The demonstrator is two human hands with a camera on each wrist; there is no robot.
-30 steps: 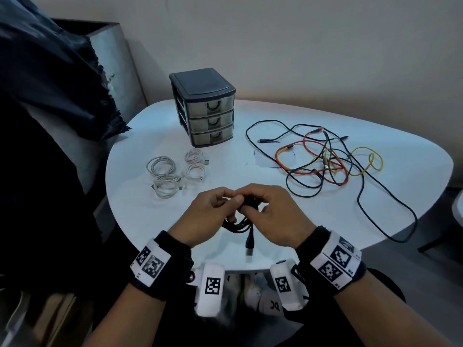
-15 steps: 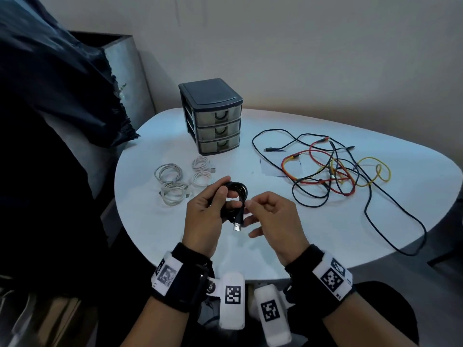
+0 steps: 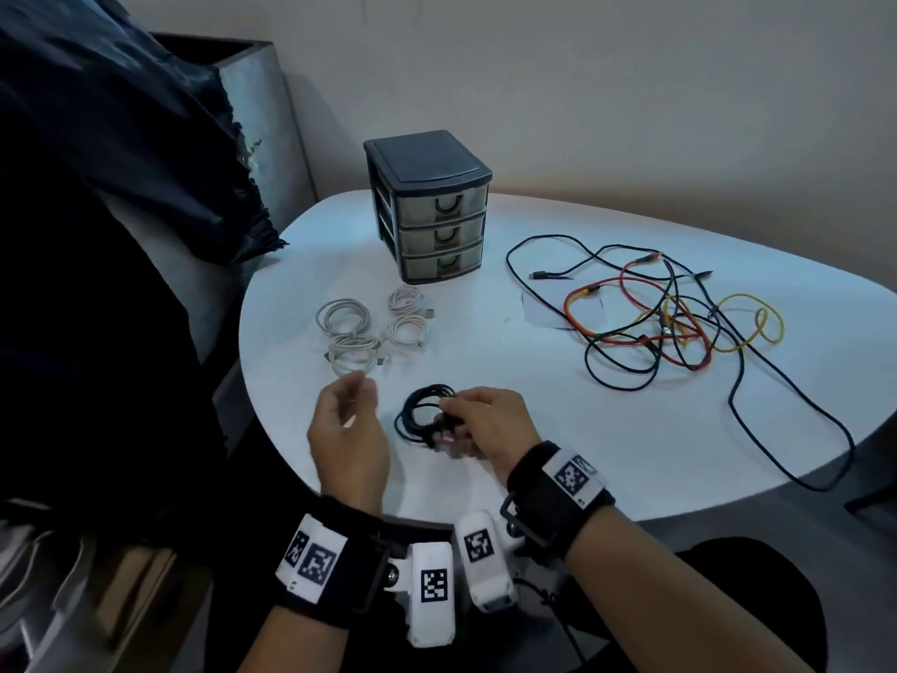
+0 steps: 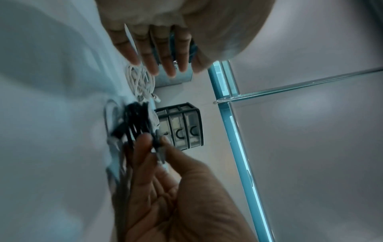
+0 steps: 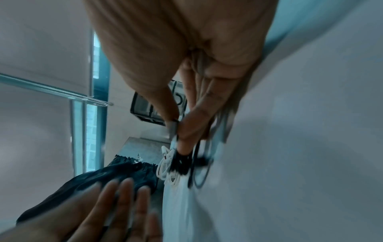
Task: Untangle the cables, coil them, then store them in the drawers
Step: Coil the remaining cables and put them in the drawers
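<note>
A black cable wound into a small coil (image 3: 421,414) lies low at the near edge of the white table (image 3: 558,429). My right hand (image 3: 449,411) pinches it between thumb and fingers; the right wrist view shows that coil (image 5: 182,163) at my fingertips. My left hand (image 3: 354,405) hovers just left of it, fingers (image 4: 153,59) straight and relaxed, holding nothing. Several white coiled cables (image 3: 369,327) lie beyond my left hand. A grey three-drawer unit (image 3: 429,206) stands at the back, all drawers closed. A tangle of black, red, orange and yellow cables (image 3: 670,323) sprawls on the right.
A dark cloth (image 3: 121,138) drapes over a grey cabinet (image 3: 252,114) left of the table. One long black cable (image 3: 796,420) trails to the table's right front edge. A pale wall rises behind the table.
My left hand has let go of the black coil and moved left, fingers spread. My right hand has taken the coil and brought it down to the table.
</note>
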